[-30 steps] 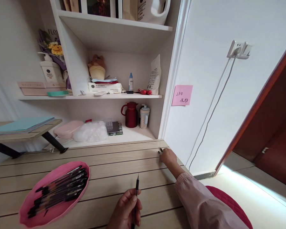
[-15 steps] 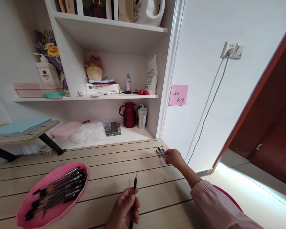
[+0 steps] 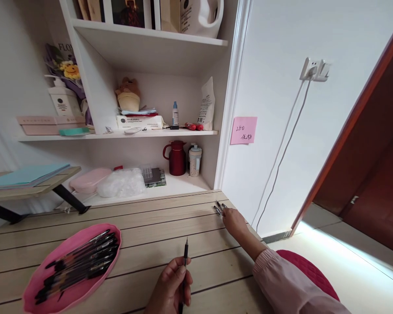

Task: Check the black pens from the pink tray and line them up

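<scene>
We see the left hand (image 3: 172, 285) at the bottom centre of the frame, its wrist cut off by the lower edge. Its fingers are curled tight around a slim black pen (image 3: 185, 255) that stands nearly upright. The right hand (image 3: 235, 220), on a soft pink sleeve (image 3: 281, 283) with a gathered cuff, lies at centre right. Its fingertips are at a small cluster of dark pens (image 3: 218, 208) near the far corner of the pale, grooved wooden table (image 3: 157, 226). The hand hides their near ends, so we cannot tell whether it grips them. At lower left a glossy pink oval tray (image 3: 36, 294) holds a heap of black pens (image 3: 80, 264).
</scene>
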A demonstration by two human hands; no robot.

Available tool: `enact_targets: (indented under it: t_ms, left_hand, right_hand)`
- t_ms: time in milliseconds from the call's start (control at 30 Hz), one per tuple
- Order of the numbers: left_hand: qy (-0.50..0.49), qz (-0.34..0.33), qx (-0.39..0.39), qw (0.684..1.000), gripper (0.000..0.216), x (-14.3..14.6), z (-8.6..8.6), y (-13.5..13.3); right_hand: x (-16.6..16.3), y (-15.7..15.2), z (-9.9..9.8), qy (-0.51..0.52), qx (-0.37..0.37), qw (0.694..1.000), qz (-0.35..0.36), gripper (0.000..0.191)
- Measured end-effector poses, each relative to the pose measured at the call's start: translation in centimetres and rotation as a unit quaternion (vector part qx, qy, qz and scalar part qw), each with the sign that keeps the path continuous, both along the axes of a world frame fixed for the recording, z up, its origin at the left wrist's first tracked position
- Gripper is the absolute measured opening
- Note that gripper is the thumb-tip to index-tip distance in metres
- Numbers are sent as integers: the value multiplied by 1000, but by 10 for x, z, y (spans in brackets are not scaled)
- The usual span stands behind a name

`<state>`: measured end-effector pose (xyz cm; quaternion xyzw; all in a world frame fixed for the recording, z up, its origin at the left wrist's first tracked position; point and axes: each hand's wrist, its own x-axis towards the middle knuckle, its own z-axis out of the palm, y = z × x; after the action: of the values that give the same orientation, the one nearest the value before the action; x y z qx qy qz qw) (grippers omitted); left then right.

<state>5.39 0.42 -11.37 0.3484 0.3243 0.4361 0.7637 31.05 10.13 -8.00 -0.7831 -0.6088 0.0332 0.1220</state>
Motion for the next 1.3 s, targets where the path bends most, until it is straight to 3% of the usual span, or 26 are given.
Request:
enact_targets:
  t_ms: [267,533,667,833,1300]
  left_hand:
    - [-4,0,1,1000,37,-1,1,-1]
    - [-7,1,-2,1000,36,-1,2,-2]
    - [-4,1,-6,1000,37,0,3,-2]
    - [-1,-4,-5,1000,36,-1,5,-3]
    - [-4,-1,-12,1000,40,0,3,-1]
  right_hand:
    - [-10,5,-2,-33,-4,999,18,28]
    - [-13,11,-3,-29,-9,999,10,22]
    - [-1,13,8,-22,-6,1000,-8,17]
    - [18,16,22,-21,-3,999,-40,23]
    - [-4,28,5,-41,-31,998,-30,30]
